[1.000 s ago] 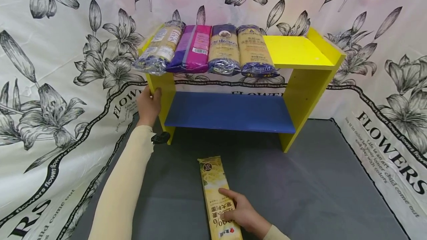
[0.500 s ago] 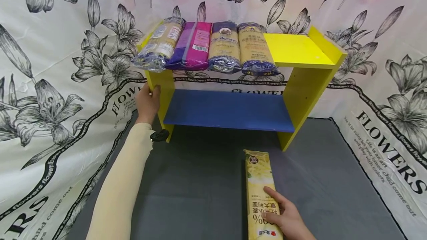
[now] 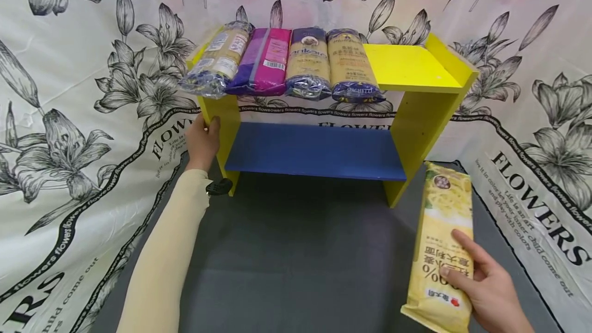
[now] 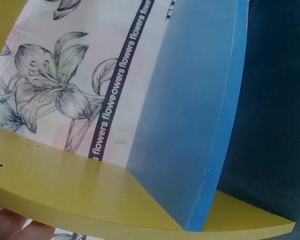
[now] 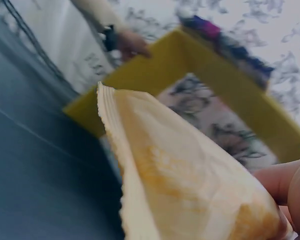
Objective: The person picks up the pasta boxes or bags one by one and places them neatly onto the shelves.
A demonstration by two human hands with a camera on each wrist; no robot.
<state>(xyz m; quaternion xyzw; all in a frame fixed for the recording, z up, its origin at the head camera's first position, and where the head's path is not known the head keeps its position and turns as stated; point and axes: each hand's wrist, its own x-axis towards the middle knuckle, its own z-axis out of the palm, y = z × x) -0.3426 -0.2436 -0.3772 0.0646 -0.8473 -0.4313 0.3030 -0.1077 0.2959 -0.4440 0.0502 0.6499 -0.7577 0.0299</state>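
Observation:
My right hand (image 3: 492, 289) grips a yellow pasta packet (image 3: 448, 207) by its lower right edge, thumb and a finger showing on its printed face. The packet is raised in front of the shelf's right end, its print upside down in the head view. Up close in the right wrist view are its crimped end and pale wrapper (image 5: 175, 165). My left hand (image 3: 202, 143) holds the left side panel (image 3: 227, 135) of a yellow and blue shelf (image 3: 416, 68). Some fingers (image 4: 5, 222) of that hand appear beyond the yellow panel in the left wrist view.
Several pasta packets lie side by side on the yellow top board, among them a pink-purple one (image 3: 263, 60) and a spaghetti bag (image 3: 352, 63) at their right end. Below is a blue board (image 3: 319, 150). A flower-printed cloth (image 3: 550, 143) surrounds the grey table (image 3: 287, 261).
My right hand has carried the yellow pasta packet from the middle of the table to the right and lifted it. My left hand stays on the shelf's side panel.

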